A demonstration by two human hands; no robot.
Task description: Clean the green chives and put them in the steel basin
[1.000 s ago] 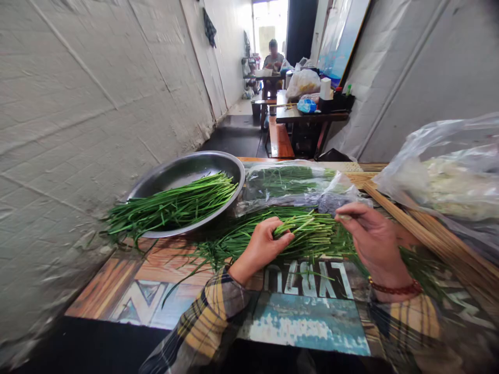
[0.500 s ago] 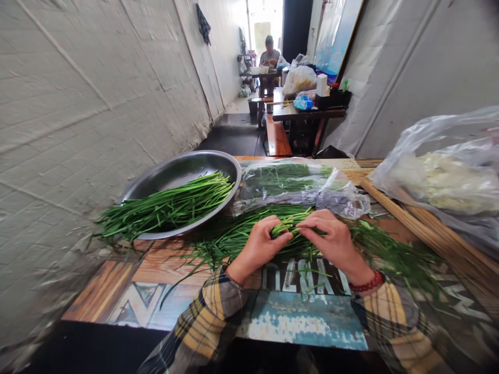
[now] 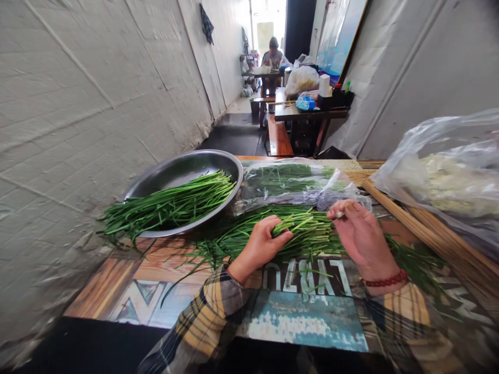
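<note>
A loose pile of green chive stalks [image 3: 307, 231] lies across the painted wooden table [image 3: 128, 291]. My left hand [image 3: 261, 246] is closed round a small bunch of these stalks, their cut ends pointing right. My right hand [image 3: 360, 236] is to the right of that bunch, thumb and forefinger pinched on the pale end of a single stalk [image 3: 340, 213]. A red bead bracelet sits on my right wrist. Both arms wear plaid sleeves.
A steel basin [image 3: 183, 171] at the left holds sorted chives [image 3: 167, 205]. Behind the pile lies a clear bag of more chives [image 3: 288, 182]. A big plastic bag [image 3: 448, 176] and bamboo skewers [image 3: 424, 226] lie right. A wall runs close on the left. A person sits far back.
My right hand has drawn away to the right from the bunch, pinching one stalk end. My left hand has kept its hold in the same place.
</note>
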